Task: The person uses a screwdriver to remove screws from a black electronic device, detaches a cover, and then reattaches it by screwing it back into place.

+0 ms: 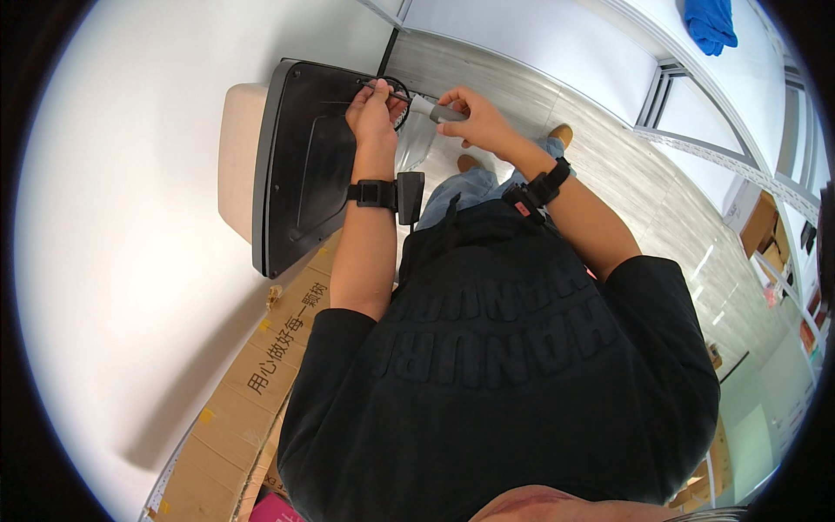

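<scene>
L hand [374, 113], forearm [367, 252] aimed at 12 o'clock, pinches screwdriver [421, 105] by its shaft near blk panel [313, 152]; R hand [483, 123], forearm [596, 216] slanted approx. 10 o'clock, grips grey handle [448, 114].

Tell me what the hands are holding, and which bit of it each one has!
A screwdriver. The right hand has it by the grey handle, and the left hand pinches its thin dark shaft.

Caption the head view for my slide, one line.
Right hand holds a screwdriver, left hand at its shaft, beside a black panel.
</scene>
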Tool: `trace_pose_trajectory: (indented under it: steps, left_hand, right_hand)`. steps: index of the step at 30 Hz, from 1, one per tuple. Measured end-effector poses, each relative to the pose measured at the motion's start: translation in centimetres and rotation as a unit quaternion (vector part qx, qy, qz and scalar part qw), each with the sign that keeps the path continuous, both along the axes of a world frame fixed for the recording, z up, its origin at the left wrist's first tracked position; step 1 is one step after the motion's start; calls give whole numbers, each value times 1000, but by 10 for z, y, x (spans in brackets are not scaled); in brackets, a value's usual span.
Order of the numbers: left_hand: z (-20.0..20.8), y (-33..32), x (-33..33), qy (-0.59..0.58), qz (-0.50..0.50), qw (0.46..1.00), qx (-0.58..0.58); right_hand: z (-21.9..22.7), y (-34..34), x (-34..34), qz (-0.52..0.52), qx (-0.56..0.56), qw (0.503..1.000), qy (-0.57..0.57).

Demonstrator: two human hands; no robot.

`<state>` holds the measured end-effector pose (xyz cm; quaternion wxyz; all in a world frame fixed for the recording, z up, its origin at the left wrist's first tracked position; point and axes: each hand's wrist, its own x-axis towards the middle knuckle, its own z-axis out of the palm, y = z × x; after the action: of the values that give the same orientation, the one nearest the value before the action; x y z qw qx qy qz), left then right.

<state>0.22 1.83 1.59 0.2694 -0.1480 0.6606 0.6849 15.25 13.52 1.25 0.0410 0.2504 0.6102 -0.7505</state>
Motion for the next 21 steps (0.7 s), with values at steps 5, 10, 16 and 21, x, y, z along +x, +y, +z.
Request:
trace_pose_trajectory:
  steps: [5, 10, 16, 21]
  left_hand:
    - [4, 1, 0, -17, 12, 1000, 21]
    - [6, 3, 1, -20, 23, 999, 16]
    - [1, 0, 0, -7, 21, 1000, 10]
    - [2, 0, -1, -13, 21, 999, 27]
  right_hand:
    - [8, 15, -1, 41, -182, 979, -78]
    - [3, 10, -3, 31, -115, 991, -61]
    - [-4, 6, 2, 13, -29, 999, -9]
    - [-2, 6, 3, 1, 27, 1000, 11]
